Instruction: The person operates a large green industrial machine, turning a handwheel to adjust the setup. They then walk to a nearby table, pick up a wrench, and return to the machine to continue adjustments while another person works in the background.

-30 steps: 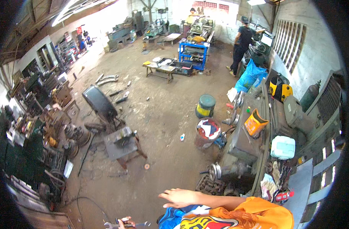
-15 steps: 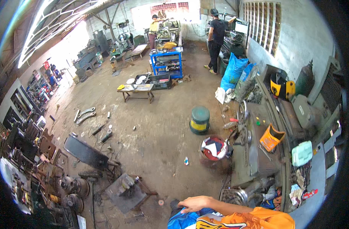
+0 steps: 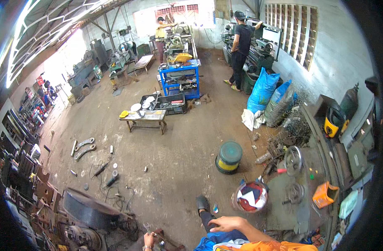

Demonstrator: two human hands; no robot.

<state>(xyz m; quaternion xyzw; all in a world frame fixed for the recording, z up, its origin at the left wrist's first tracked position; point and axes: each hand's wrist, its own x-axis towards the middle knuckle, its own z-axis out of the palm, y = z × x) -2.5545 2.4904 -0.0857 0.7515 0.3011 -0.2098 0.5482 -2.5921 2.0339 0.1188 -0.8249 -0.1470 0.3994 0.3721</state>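
Observation:
My left hand [image 3: 149, 240], with a watch at the wrist, is closed around a metal wrench [image 3: 147, 226] at the lower edge. Only the tool's upper end shows above the fingers. Beside it is a metal stand with a bar [image 3: 166, 240]. My right hand [image 3: 226, 224] hangs over my dark-trousered leg, fingers stretched loosely leftward with nothing in them. The orange sleeve [image 3: 264, 246] is behind it. Ahead of that hand, my dark shoe [image 3: 203, 203] is on the floor.
A green bucket with a yellow band [image 3: 229, 157] and a bin of rags [image 3: 251, 196] stand ahead right, beside a machine bed with handwheels [image 3: 293, 160]. Grinders [image 3: 112, 180] and cords lie left. Farther off are a low bench [image 3: 143, 117], a blue cart [image 3: 179, 79] and two people at machines.
My view has shifted forward and the bucket and bin appear nearer. My left hand with the wrench has come into view at the lower edge. My right hand stays over my leg.

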